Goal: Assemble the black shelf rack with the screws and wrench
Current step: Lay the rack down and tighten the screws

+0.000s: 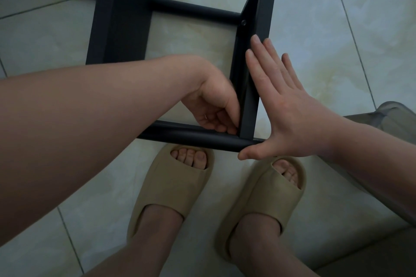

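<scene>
The black shelf rack (121, 18) lies on its side on the tiled floor, with round tubes and flat boards joined. My right hand (279, 105) lies flat with straight fingers against the outer face of the end board (262, 18), its thumb under the near tube (191, 136). My left hand (216, 105) is curled in the inside corner where that board meets the near tube; its fingertips pinch something small that is hidden. A screw head (243, 22) shows higher up on the board. No wrench is in sight.
My two feet in beige slippers (173, 189) stand just below the near tube. A grey stool or seat (391, 117) sits at the right edge. Pale floor tiles spread all around.
</scene>
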A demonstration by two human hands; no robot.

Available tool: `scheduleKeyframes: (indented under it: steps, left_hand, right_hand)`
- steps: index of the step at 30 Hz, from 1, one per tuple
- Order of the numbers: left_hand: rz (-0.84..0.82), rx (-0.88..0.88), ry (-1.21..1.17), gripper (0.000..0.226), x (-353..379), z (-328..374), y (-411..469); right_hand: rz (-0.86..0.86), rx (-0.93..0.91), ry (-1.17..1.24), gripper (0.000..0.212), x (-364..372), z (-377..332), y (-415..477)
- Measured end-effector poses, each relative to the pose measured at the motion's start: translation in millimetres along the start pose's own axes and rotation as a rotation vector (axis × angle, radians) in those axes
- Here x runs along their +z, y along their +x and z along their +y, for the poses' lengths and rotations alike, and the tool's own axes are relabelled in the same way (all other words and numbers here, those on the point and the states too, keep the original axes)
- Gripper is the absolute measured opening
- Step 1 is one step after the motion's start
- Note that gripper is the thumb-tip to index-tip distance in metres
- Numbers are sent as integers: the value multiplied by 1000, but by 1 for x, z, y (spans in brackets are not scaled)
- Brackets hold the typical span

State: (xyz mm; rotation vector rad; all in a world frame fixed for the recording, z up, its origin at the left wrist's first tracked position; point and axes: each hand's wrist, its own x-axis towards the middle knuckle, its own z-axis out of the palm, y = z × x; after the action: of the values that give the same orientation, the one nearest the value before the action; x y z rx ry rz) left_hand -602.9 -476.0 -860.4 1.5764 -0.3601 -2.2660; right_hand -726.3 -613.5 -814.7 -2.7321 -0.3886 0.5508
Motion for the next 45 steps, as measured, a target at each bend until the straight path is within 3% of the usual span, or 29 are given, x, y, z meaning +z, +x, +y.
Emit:
scheduleKeyframes:
  steps: [14, 30, 45]
  left_hand:
    - [9, 70, -91, 19, 1, 0, 2]
    - [-42, 122, -165, 14, 0, -7, 2]
    - [-34, -10, 29, 13, -1, 6, 0]
  right_hand:
    - [-3, 1, -1, 146, 1, 0, 0]
    - [4, 9, -7, 146, 1, 0, 0]
    - [4, 21, -8, 145, 3, -5, 0]
